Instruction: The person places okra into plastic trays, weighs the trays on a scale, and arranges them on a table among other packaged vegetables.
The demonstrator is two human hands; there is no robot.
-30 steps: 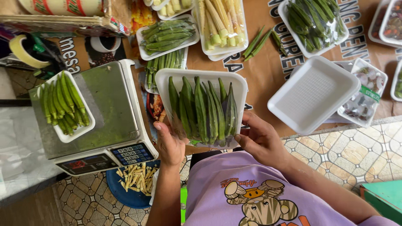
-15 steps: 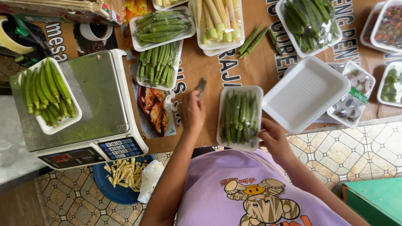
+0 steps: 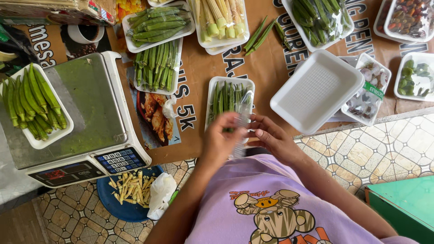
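On the steel weighing scale (image 3: pixel 86 113) at the tabletop's left edge sits a white foam tray of green okra (image 3: pixel 34 106). My left hand (image 3: pixel 222 141) and right hand (image 3: pixel 271 138) meet at the near edge — fingers pinching clear plastic wrap (image 3: pixel 244 118) over a narrow white tray of okra (image 3: pixel 229 97). An empty white foam tray (image 3: pixel 316 90) lies to the right.

Lilac T-shirt (image 3: pixel 280 203) (cartoon striped animal print), bare forearms

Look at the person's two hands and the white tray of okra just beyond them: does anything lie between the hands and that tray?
Nothing visible does. The left hand and right hand meet at the near end of the okra tray, over its clear wrap.
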